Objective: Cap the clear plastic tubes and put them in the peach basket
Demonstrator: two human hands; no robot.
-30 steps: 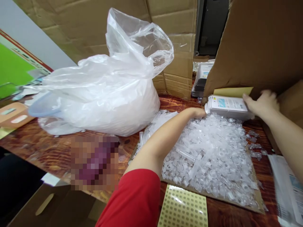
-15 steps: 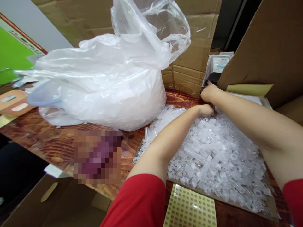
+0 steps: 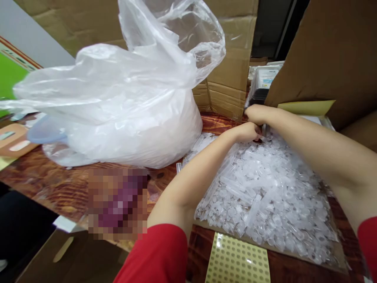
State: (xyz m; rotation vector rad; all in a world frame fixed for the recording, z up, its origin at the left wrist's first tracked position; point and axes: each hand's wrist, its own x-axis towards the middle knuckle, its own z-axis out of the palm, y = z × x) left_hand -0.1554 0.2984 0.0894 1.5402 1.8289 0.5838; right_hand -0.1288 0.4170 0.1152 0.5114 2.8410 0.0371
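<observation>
A wide heap of small clear plastic caps (image 3: 282,188) with several clear tubes (image 3: 235,188) among them lies on a flat cardboard sheet (image 3: 235,237). At its far edge, my left hand (image 3: 249,131) is low over the caps, fingers curled and pressed together; what they hold, if anything, is too small to make out. Just beyond and above it is my right hand (image 3: 255,114), bent downward beside a black-bottomed box (image 3: 260,95). The back of that hand and the wrist hide its fingers.
A large white plastic bag (image 3: 132,122), full, stands left of the heap. Cardboard panels (image 3: 229,78) rise behind and at the right. A yellow sheet of round stickers (image 3: 238,261) lies in front. At far left are a blue bowl (image 3: 44,129) and an orange tray (image 3: 22,135).
The view has shifted slightly, moving the scene leftward. My left hand has turned so that its curled fingers show at the heap's edge. My right hand has bent down, hiding its fingers.
</observation>
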